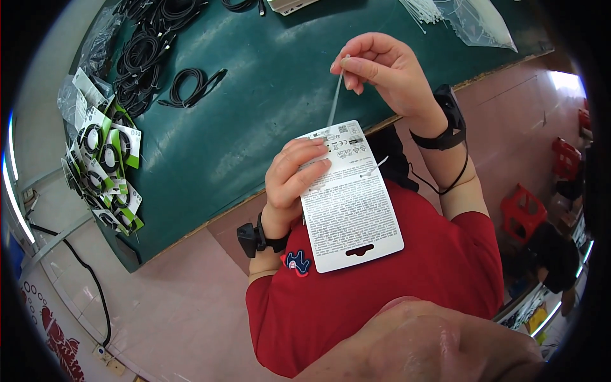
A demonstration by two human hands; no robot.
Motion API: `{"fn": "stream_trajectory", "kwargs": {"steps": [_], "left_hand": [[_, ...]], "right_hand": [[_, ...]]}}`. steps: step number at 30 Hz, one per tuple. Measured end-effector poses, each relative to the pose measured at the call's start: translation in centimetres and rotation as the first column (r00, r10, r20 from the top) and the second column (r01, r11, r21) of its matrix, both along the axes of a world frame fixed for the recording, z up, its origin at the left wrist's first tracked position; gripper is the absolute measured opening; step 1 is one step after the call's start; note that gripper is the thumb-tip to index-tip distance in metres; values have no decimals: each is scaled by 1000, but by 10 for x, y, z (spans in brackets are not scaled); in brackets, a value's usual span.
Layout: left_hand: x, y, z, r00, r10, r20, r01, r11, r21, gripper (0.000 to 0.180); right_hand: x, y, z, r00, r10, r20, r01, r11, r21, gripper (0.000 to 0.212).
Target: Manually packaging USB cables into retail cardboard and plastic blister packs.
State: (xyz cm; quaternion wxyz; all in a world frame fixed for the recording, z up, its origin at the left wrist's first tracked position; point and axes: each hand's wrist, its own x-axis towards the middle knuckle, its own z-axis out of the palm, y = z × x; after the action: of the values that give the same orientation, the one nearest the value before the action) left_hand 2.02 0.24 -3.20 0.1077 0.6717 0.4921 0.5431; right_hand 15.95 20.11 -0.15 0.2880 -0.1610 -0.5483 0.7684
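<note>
A white packaging card (353,219), printed with small text and pierced by a hanging slot, is tilted in front of my chest with the slot end toward me. My left hand (294,175) grips its left edge, fingers lying over the printed face; the thumb is hidden. Above it, my right hand (388,70) pinches the upper end of a thin white cable tie (335,99). The tie runs down to the card's far edge, near my left fingertips. Another short white tie end (377,166) sticks out of the card's right side. Whatever lies behind the card is hidden.
On the green table (254,114), packaged cable cards (108,159) are heaped at the left. Bundles of black cable (140,63) and a single cable coil (189,89) lie beyond. White ties (421,11) and a clear bag (480,25) are far right. Red stools (523,212) stand on the floor.
</note>
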Motion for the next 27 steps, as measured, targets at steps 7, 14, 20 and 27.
{"fn": "stream_trajectory", "kwargs": {"steps": [7, 14, 20, 27], "left_hand": [[1, 1, 0, 1000, -1, -6, 1, 999, 41, 35], [2, 1, 0, 1000, -22, 12, 22, 999, 36, 35], [5, -4, -5, 998, -14, 68, 10, 999, 53, 36], [2, -3, -4, 998, -40, 52, 38, 999, 38, 35]], "right_hand": [[-18, 21, -32, 792, 242, -560, -175, 970, 171, 11], [-8, -3, 0, 985, 48, 167, 4, 954, -300, 10], [-10, -5, -3, 977, 7, 214, 50, 964, -263, 11], [-10, -1, -10, 968, -22, 251, 82, 970, -227, 12]]}}
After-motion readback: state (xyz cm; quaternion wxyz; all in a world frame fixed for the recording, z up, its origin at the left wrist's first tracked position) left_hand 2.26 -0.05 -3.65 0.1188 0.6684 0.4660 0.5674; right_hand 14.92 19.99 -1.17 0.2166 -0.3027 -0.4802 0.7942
